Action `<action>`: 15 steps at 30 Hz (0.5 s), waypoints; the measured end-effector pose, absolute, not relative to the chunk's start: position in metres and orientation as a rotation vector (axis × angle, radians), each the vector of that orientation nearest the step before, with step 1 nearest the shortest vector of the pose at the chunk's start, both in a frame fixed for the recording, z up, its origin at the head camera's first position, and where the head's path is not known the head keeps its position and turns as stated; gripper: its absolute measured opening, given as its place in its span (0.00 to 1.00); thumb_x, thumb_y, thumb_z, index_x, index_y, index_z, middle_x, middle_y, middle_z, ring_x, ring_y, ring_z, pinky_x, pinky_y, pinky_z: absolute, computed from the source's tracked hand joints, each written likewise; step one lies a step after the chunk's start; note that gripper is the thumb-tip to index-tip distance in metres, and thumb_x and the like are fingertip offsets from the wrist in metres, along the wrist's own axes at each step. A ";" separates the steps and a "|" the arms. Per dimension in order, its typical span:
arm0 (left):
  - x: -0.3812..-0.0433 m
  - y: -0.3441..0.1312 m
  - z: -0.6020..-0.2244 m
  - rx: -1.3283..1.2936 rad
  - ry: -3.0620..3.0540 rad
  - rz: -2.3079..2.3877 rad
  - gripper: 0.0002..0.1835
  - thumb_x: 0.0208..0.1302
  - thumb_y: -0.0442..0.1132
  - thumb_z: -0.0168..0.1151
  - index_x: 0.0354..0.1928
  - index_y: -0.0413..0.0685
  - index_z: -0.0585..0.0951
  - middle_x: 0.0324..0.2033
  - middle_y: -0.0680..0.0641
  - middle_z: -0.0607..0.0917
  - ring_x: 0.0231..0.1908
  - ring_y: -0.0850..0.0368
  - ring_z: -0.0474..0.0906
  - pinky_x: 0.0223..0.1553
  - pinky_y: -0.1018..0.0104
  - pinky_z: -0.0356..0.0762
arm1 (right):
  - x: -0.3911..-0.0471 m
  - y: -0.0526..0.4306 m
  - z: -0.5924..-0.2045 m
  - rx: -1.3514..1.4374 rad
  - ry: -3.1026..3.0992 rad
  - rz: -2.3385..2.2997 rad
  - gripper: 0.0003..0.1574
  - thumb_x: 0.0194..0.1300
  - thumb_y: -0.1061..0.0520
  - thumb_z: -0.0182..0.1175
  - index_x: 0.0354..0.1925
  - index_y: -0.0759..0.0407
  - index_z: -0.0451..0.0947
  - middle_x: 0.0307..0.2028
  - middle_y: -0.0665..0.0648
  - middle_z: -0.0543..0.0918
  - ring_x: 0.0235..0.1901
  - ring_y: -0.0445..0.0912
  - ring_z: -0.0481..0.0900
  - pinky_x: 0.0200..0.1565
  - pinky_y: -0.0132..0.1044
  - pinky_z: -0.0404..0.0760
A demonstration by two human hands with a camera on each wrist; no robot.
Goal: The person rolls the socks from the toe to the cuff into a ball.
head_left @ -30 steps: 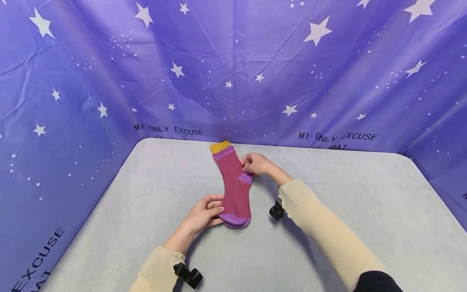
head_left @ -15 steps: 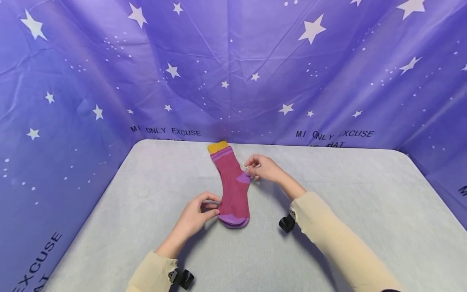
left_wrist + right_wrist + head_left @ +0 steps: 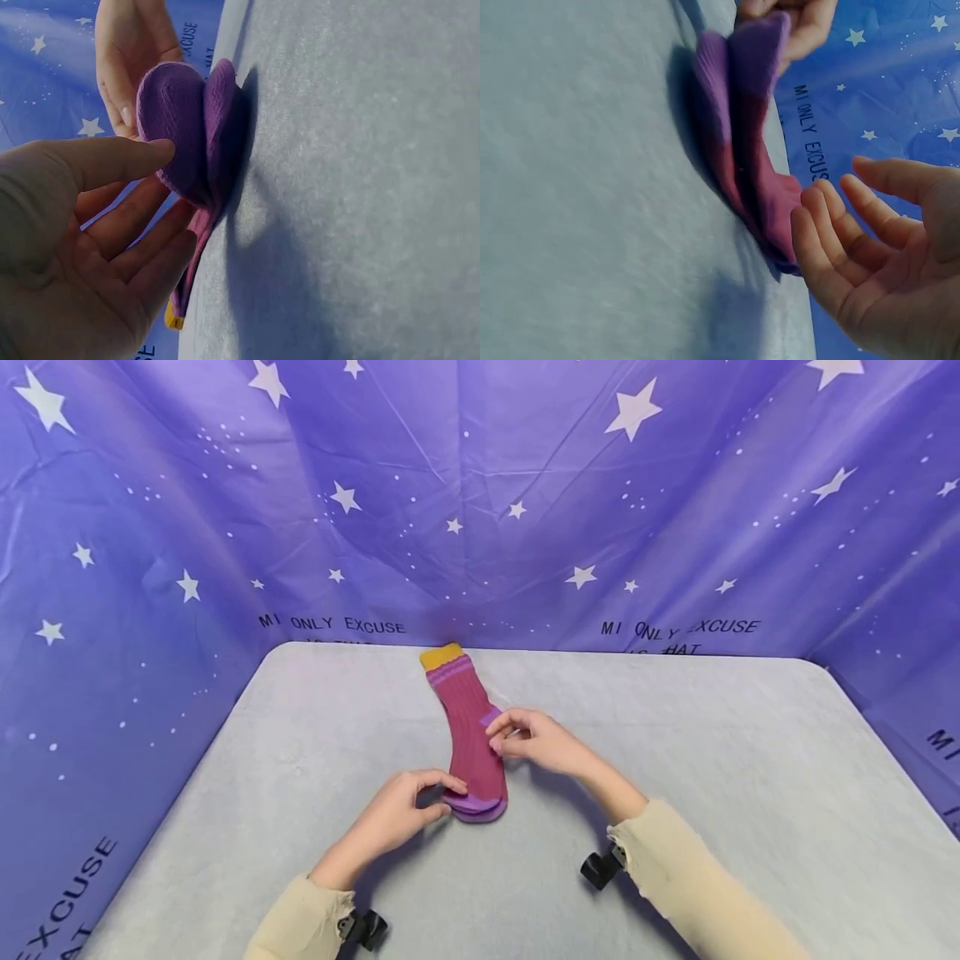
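Observation:
A pair of maroon ribbed socks (image 3: 474, 760) lies stacked on the table, with purple heels and toes and a yellow cuff (image 3: 441, 656) at the far end. At the toe end, my left hand (image 3: 393, 810) has its index finger over the upper sock and its thumb by the toe edge. In the left wrist view, the thumb (image 3: 154, 154) lies against the purple toe (image 3: 176, 112), and the two toes stand slightly apart. My right hand (image 3: 543, 739) is at the heel side, fingers loosely bent, fingertips over the sock's edge; firm contact cannot be made out.
The pale grey table (image 3: 720, 760) extends around the socks on all sides. A purple-blue curtain (image 3: 510, 543) with white stars hangs behind it and along both sides. A small black camera (image 3: 600, 868) is worn on each wrist.
My right hand has left the ankle edge and shifted toward me, over the heel. My left index finger has gone from the sock's side onto its top. The socks have barely moved.

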State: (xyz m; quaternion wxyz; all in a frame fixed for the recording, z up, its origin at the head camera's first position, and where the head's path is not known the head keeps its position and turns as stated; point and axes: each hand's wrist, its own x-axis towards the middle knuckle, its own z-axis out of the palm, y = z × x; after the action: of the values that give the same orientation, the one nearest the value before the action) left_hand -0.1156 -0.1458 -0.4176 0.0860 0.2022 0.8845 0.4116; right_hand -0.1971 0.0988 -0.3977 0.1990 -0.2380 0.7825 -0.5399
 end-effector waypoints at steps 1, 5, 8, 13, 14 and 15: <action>-0.116 -0.145 -0.417 0.592 2.634 1.228 0.15 0.61 0.31 0.66 0.47 0.56 0.87 0.50 0.53 0.88 0.60 0.47 0.79 0.65 0.44 0.72 | -0.195 0.099 -0.399 -0.663 2.163 -1.520 0.16 0.68 0.64 0.59 0.50 0.74 0.76 0.42 0.71 0.82 0.37 0.48 0.83 0.45 0.43 0.86; -0.118 -0.142 -0.418 0.576 2.610 1.243 0.14 0.62 0.31 0.66 0.47 0.55 0.86 0.48 0.53 0.89 0.58 0.49 0.81 0.62 0.48 0.76 | -0.185 0.101 -0.404 -0.700 2.088 -1.522 0.16 0.68 0.64 0.58 0.50 0.75 0.76 0.43 0.73 0.83 0.39 0.41 0.83 0.46 0.34 0.85; -0.119 -0.141 -0.419 0.576 2.575 1.270 0.13 0.62 0.31 0.66 0.47 0.52 0.86 0.47 0.52 0.89 0.55 0.50 0.83 0.60 0.53 0.78 | -0.178 0.103 -0.408 -0.756 2.057 -1.489 0.15 0.67 0.65 0.58 0.49 0.75 0.76 0.44 0.73 0.84 0.41 0.40 0.83 0.46 0.30 0.84; -0.120 -0.143 -0.424 0.582 2.544 1.294 0.13 0.60 0.31 0.67 0.47 0.46 0.85 0.47 0.46 0.89 0.53 0.48 0.84 0.59 0.57 0.79 | -0.171 0.106 -0.417 -0.810 2.047 -1.433 0.13 0.66 0.65 0.60 0.46 0.75 0.78 0.43 0.72 0.84 0.40 0.37 0.83 0.45 0.28 0.82; -0.120 -0.144 -0.425 0.577 2.537 1.303 0.13 0.60 0.30 0.67 0.47 0.45 0.85 0.47 0.44 0.88 0.53 0.47 0.84 0.58 0.57 0.80 | -0.170 0.107 -0.418 -0.815 2.051 -1.426 0.13 0.66 0.65 0.60 0.46 0.75 0.78 0.43 0.71 0.85 0.39 0.36 0.82 0.45 0.28 0.82; -0.120 -0.144 -0.426 0.571 2.527 1.315 0.13 0.60 0.30 0.67 0.47 0.43 0.85 0.48 0.43 0.88 0.53 0.46 0.84 0.57 0.58 0.80 | -0.169 0.107 -0.420 -0.810 2.054 -1.422 0.13 0.66 0.65 0.61 0.45 0.74 0.78 0.43 0.71 0.85 0.39 0.36 0.82 0.45 0.27 0.82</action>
State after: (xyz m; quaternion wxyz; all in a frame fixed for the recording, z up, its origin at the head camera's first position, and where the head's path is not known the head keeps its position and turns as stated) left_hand -0.1202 -0.1443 -0.4260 0.1180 0.1951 0.8637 0.4495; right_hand -0.1693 0.1074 -0.4198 0.2548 -0.2981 0.7564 -0.5235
